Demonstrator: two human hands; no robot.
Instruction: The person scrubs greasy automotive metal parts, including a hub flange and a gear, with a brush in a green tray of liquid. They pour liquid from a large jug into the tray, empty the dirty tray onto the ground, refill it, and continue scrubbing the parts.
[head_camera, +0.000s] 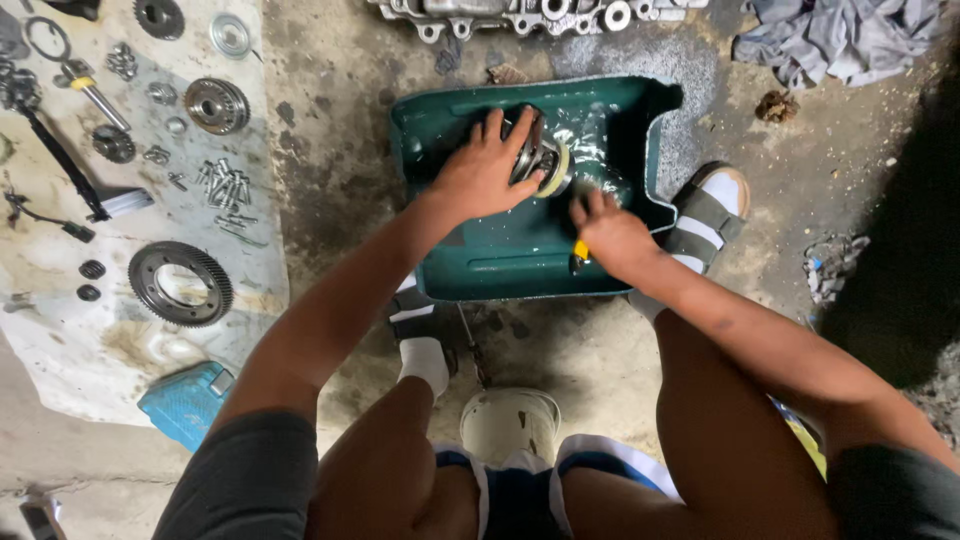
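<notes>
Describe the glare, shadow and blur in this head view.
Head view: glare glints off the wet liquid in the green tray around the metal gear part; deep shadow swallows the right edge; right hand slightly motion-blurred, left hand sharper; wide-angle lens bends the edges.

A stained, gritty concrete floor (340, 130) carries everything. At its centre sits a dark green, shallow metal wash pan (480, 265) holding wet liquid. At nine o'clock lies a dirty white sheet (60, 340) spread flat on the floor; on it rest a large toothed steel ring gear (180, 283), a round bearing (216, 105), a heap of small bolts (224, 185) and a black-handled tool (60, 160). A blue ribbed plastic piece (186, 402) lies at seven o'clock. At twelve o'clock sits a grey cast-metal housing (520, 14), at one o'clock a crumpled grey rag (840, 35), and at six o'clock a white plastic bucket (510, 420).
</notes>
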